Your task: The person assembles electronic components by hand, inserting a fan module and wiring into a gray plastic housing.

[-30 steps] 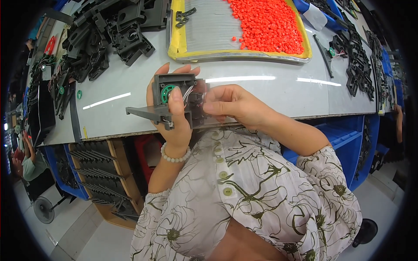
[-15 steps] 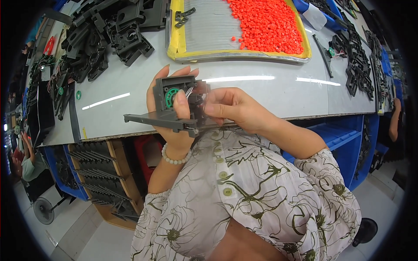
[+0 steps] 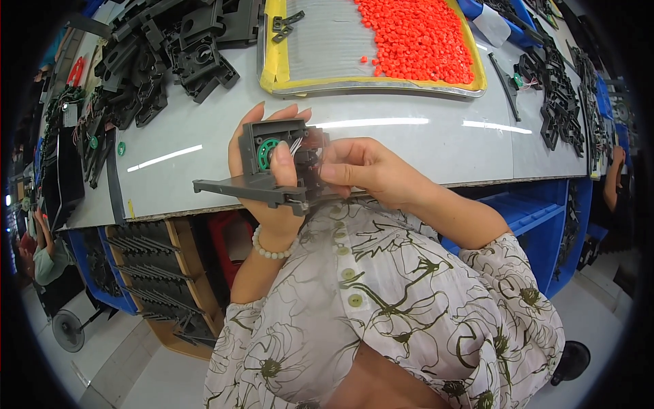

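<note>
A dark grey plastic housing point(image 3: 253, 185) with a flat arm sticking out to the left is held up over the table's near edge. My left hand point(image 3: 274, 221) grips it from below and behind, its thumb pressed over the front. Inside the housing sits a round green board point(image 3: 265, 155), with thin pale wires beside the thumb. At the housing's right side, my right hand point(image 3: 371, 170) is closed, thumb and forefinger pinched together. Whatever lies between those fingertips is too small or blurred to make out.
Behind my hands stands a yellow-edged tray point(image 3: 320, 87) with many small red plastic pieces point(image 3: 426, 44) and a few black parts. Dark plastic housings point(image 3: 201, 58) are heaped at the far left. More black parts point(image 3: 562, 109) lie right. Below the table are a rack point(image 3: 180, 266) and blue shelving point(image 3: 521, 211).
Almost nothing differs; both hands keep their places at the housing. The view has shifted very slightly.
</note>
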Motion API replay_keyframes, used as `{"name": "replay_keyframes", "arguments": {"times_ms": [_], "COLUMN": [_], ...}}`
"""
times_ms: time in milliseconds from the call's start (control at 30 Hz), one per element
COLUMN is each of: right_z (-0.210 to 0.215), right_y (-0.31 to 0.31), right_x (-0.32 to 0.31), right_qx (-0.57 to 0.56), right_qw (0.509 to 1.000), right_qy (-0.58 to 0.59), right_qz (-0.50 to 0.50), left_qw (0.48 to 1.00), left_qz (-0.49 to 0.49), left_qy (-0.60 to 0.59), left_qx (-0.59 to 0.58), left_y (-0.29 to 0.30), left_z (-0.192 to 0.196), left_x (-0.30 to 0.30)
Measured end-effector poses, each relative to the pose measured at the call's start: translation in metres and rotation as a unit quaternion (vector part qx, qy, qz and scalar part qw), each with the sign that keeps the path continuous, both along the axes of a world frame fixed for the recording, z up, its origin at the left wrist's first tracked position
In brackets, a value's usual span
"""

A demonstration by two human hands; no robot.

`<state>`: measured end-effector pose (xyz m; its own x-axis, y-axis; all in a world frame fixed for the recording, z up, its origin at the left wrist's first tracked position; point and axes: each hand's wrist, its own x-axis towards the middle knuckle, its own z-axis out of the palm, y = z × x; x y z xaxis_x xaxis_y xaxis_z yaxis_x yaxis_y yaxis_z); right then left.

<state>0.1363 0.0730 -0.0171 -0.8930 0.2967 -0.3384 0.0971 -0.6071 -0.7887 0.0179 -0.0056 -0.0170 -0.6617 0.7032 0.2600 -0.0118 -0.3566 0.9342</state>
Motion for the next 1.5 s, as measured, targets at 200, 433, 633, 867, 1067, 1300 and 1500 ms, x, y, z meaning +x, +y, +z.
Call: {"name": "replay_keyframes", "arguments": {"times_ms": [200,433,633,867,1067,1300,1500], "right_z": [0.0,-0.002,-0.007,-0.006,-0.012,-0.016,-0.022], "right_y": [0.003,0.0,-0.005,-0.009,-0.01,-0.012,-0.013], "right_x": [0.002,0.0,0.001,0.001,-0.003,-0.005,-0.009], "right_qx": [-0.063,-0.039,-0.024,-0.01,-0.049,-0.078,-0.049], "right_qw": [0.998,0.999,1.0,0.999,0.994,0.992,0.992], "right_qy": [0.022,0.009,-0.001,0.027,0.046,0.093,0.096], "right_qz": [0.021,0.001,-0.011,-0.027,-0.086,-0.047,-0.066], "left_qw": [0.999,0.999,1.0,1.0,1.0,0.999,1.0], "left_qz": [-0.023,-0.021,-0.014,0.001,-0.011,-0.003,-0.005], "left_qy": [-0.042,-0.03,-0.025,-0.028,-0.016,0.021,-0.008], "left_qx": [-0.003,0.017,-0.006,-0.007,-0.017,-0.029,-0.005], "left_y": [0.001,0.001,0.001,0.002,-0.001,0.0,0.002], "left_z": [0.003,-0.002,-0.004,-0.003,-0.006,-0.004,-0.012], "left_x": [-0.003,-0.003,0.001,0.003,0.0,0.0,-0.002]}}
